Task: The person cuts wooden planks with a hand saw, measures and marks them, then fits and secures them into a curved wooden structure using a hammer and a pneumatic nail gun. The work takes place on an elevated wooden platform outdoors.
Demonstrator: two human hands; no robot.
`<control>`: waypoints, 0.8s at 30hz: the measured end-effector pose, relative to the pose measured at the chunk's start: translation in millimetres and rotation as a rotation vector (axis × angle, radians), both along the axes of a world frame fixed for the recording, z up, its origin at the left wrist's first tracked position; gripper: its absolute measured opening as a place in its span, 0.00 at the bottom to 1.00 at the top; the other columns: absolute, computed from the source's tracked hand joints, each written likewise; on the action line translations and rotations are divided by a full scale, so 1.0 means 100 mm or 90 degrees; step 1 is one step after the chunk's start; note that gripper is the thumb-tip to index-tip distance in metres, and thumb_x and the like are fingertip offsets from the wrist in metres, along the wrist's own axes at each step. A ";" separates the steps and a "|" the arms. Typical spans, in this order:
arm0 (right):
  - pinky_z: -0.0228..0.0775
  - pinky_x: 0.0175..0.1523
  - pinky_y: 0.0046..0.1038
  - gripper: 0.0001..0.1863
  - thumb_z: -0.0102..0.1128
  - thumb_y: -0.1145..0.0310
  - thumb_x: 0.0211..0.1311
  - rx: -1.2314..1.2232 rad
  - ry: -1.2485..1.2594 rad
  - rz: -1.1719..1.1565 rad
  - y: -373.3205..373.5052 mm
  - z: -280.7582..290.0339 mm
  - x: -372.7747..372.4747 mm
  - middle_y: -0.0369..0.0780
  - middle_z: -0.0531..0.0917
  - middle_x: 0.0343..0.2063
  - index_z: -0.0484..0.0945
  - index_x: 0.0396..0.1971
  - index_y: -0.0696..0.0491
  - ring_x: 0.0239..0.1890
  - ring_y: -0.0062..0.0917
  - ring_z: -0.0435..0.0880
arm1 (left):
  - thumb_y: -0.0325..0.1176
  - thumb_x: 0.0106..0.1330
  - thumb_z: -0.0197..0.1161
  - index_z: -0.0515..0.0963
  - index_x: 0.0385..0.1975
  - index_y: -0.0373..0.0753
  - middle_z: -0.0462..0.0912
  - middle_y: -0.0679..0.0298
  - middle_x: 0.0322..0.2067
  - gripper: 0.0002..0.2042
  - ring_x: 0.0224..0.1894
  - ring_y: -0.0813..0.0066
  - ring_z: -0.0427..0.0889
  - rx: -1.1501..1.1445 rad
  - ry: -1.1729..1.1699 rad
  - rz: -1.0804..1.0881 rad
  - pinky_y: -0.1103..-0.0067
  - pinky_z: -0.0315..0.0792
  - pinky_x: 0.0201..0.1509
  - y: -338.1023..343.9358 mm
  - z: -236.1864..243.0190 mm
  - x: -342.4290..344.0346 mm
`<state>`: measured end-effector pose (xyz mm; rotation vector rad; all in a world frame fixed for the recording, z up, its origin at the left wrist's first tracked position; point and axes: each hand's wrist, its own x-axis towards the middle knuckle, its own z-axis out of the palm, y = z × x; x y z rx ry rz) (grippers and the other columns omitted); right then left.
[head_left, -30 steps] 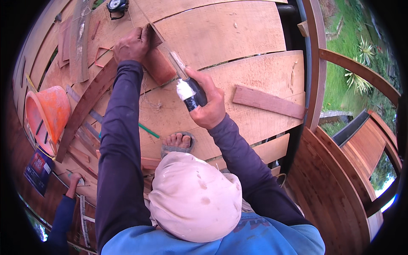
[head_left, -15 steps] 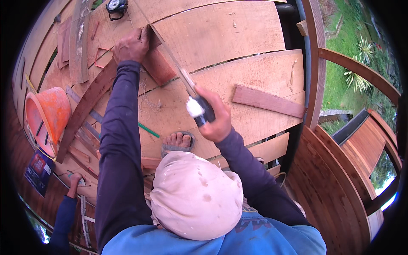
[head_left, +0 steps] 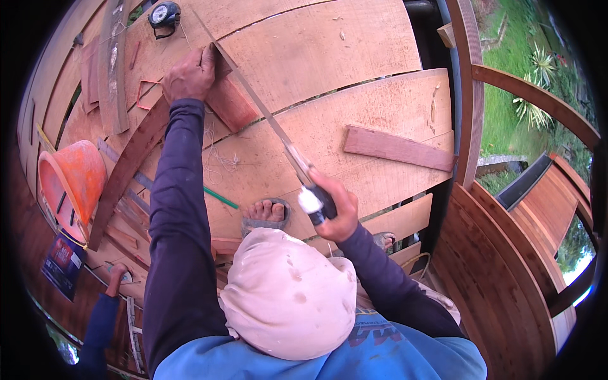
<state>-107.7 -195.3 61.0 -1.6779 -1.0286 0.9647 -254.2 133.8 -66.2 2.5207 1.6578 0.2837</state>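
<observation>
My left hand (head_left: 190, 75) is closed on a reddish wood piece (head_left: 231, 104) that lies on the pale planks (head_left: 329, 50), just left of the saw blade. My right hand (head_left: 339, 212) grips the black handle, wrapped in white, of a handsaw (head_left: 259, 104); its long blade runs diagonally up past my left fingers, crossing the wood. A long curved dark board (head_left: 126, 168) reaches under my left forearm. A short reddish plank (head_left: 396, 145) lies at the right, and loose string (head_left: 218, 158) and a green stick (head_left: 220, 197) lie between my arms, above my sandaled foot (head_left: 266, 212).
An orange bucket (head_left: 82, 171) lies tilted at left among wood strips. Another person's hand (head_left: 117, 275) reaches in at lower left. A round black device (head_left: 163, 19) sits at top. Curved wooden framing (head_left: 538, 101) borders the right side, with lawn beyond and gaps between planks.
My right hand and the saw have been drawn down and to the right, away from my left hand, which still holds the wood. The view has shifted slightly.
</observation>
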 end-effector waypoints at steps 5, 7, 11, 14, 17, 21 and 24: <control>0.78 0.48 0.32 0.32 0.62 0.79 0.45 0.020 0.021 -0.024 0.53 -0.14 0.01 0.51 0.83 0.46 0.73 0.57 0.55 0.45 0.41 0.86 | 0.59 0.69 0.49 0.82 0.30 0.47 0.84 0.54 0.28 0.23 0.32 0.52 0.83 0.005 0.007 -0.002 0.62 0.75 0.35 -0.02 -0.01 0.04; 0.76 0.47 0.25 0.28 0.63 0.80 0.52 0.017 0.022 0.009 1.03 -0.20 0.05 0.47 0.84 0.44 0.73 0.56 0.58 0.41 0.29 0.87 | 0.58 0.70 0.49 0.81 0.29 0.45 0.82 0.53 0.27 0.24 0.31 0.50 0.82 0.005 -0.018 0.006 0.61 0.74 0.34 -0.01 -0.05 0.02; 0.77 0.48 0.26 0.27 0.65 0.79 0.53 0.007 0.002 0.000 0.47 -0.12 0.00 0.49 0.84 0.46 0.73 0.56 0.59 0.43 0.30 0.87 | 0.58 0.70 0.48 0.80 0.28 0.43 0.81 0.52 0.26 0.25 0.32 0.49 0.82 0.021 -0.024 0.000 0.60 0.73 0.33 -0.01 -0.03 0.02; 0.77 0.49 0.27 0.27 0.67 0.78 0.54 0.025 -0.024 0.009 -0.03 0.02 0.05 0.52 0.84 0.46 0.73 0.56 0.61 0.44 0.32 0.87 | 0.58 0.69 0.49 0.82 0.30 0.47 0.83 0.55 0.26 0.23 0.31 0.53 0.83 0.000 -0.010 -0.006 0.62 0.75 0.34 -0.01 -0.01 0.00; 0.78 0.49 0.27 0.27 0.68 0.77 0.54 0.014 -0.015 0.004 0.23 -0.03 0.04 0.51 0.84 0.46 0.73 0.56 0.60 0.43 0.31 0.88 | 0.57 0.69 0.50 0.82 0.29 0.47 0.83 0.55 0.25 0.22 0.30 0.53 0.83 0.031 -0.042 -0.003 0.62 0.75 0.34 -0.03 0.00 0.04; 0.75 0.43 0.25 0.29 0.66 0.78 0.54 0.009 0.055 0.008 0.95 -0.24 0.04 0.48 0.84 0.40 0.72 0.58 0.57 0.40 0.29 0.87 | 0.59 0.70 0.47 0.80 0.28 0.43 0.81 0.52 0.26 0.26 0.31 0.49 0.81 0.004 -0.021 0.014 0.61 0.73 0.34 -0.02 -0.05 0.04; 0.79 0.46 0.32 0.32 0.61 0.79 0.47 0.003 0.051 -0.011 0.44 -0.15 0.02 0.49 0.84 0.42 0.72 0.58 0.54 0.40 0.40 0.87 | 0.59 0.70 0.48 0.80 0.27 0.44 0.82 0.53 0.26 0.25 0.30 0.50 0.82 0.013 -0.013 0.006 0.61 0.73 0.33 0.00 -0.02 0.02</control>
